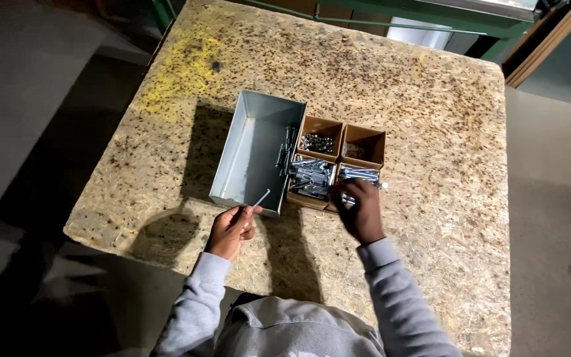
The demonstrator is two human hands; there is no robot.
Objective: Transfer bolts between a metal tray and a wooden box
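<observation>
Left hand (231,228) at near edge of table (431,119), just below near right corner of grey metal bin (249,155). Grip closed on one long bolt (261,198), pinched between thumb and fingertips; bolt angled up-right, tip over bin's near rim. A few more bolts stacked against bin's right wall, rest of bin floor bare.

Right hand (363,210) over near right cardboard box (358,178), fingers curled down into loose bolts. Cannot tell whether grip has closed on any: fingertips hidden by back of hand.

Four brown cardboard boxes in a two-by-two block, touching bin's right side:
- far left box (318,139): small nuts
- far right box (363,147): near empty, a few small parts, too small to tell kind
- near left box (310,178): full of long bolts
- near right: bolts, partly covered by hand

Bin and boxes clustered mid-table. Wide open chipboard on far side, right side and left of bin. Yellow paint patch at far left corner. Narrow strip only between cluster and near edge, both hands working in it. Floor well below on left and right; green metal frame past far edge.
</observation>
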